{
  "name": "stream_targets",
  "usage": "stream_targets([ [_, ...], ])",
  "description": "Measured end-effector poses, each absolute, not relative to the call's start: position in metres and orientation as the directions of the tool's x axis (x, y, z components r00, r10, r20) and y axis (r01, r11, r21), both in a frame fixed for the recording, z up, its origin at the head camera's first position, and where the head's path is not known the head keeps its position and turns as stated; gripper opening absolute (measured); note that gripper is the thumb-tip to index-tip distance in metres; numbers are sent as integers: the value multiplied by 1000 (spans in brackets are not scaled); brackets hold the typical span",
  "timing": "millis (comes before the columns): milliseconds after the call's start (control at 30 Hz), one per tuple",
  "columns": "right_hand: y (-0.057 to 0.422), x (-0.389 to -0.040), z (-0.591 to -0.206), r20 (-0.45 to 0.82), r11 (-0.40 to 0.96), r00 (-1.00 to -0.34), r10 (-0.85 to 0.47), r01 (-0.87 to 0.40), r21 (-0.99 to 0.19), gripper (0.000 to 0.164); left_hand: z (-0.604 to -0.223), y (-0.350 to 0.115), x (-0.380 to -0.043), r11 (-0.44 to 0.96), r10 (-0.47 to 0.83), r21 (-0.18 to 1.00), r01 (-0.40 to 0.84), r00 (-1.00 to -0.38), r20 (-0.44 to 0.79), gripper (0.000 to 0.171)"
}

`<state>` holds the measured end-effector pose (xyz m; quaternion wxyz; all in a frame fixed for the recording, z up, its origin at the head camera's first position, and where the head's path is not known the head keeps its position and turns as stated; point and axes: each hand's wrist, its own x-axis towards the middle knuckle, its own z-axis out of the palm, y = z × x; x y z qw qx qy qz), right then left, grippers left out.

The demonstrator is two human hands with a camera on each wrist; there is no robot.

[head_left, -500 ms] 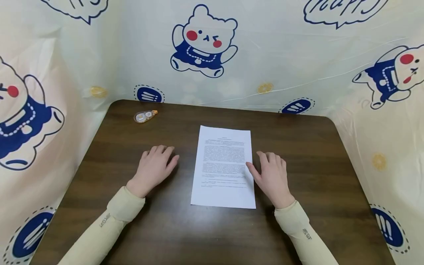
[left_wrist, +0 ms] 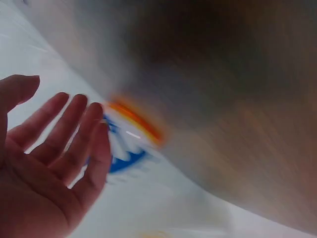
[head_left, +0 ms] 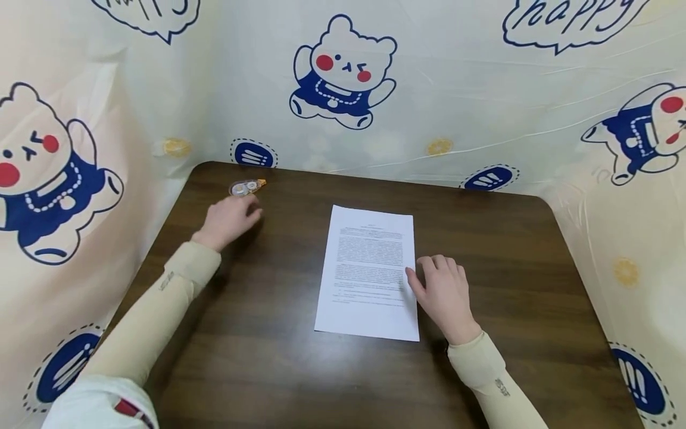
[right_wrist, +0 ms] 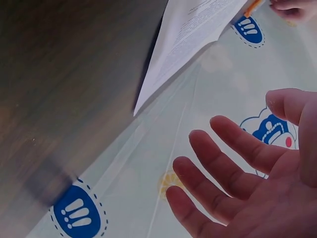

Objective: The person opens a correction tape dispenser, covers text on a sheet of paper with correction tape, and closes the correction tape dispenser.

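A small clear teardrop-shaped correction tape [head_left: 243,188] with an orange tip lies near the table's far left corner. Just in front of it is my left hand [head_left: 229,219], its fingertips close to the dispenser; whether they touch it cannot be told. In the left wrist view that hand's fingers are loosely bent with nothing between them, and an orange blur shows beyond them. A printed sheet of paper [head_left: 370,268] lies flat around the table's middle. My right hand [head_left: 443,295] is at the sheet's right edge, fingers relaxed and holding nothing, the thumb by the paper.
The dark wooden table [head_left: 257,357] has rounded far corners. Pale curtains [head_left: 461,89] printed with cartoon bears enclose its back and both sides, close to the table's edges.
My left hand has moved forward and left across the table, up to the correction tape. The right hand and the sheet stay put, while the head view has shifted slightly.
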<state>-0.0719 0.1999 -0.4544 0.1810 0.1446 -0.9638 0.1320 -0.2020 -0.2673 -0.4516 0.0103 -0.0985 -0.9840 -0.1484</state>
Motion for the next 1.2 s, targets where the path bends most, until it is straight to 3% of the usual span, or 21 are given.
stream_targets([
  [200,195,-68,-455,361,912,-894,-268,-356,-205,32,-458,-315,-235,952,82,293,90,-996,39,32],
  [367,196,-67,-456,352,918,-899,-261,-343,-197,29,-459,-331,-252,954,74,294,59,-996,-39,46],
  [567,200,-66,-458,332,925,-910,-250,-326,-197,29,-457,-327,-265,952,101,301,59,-987,-125,57],
  [1200,211,-63,-462,315,938,-921,-227,-294,-185,26,-466,-303,-274,943,177,308,125,-973,-146,53],
])
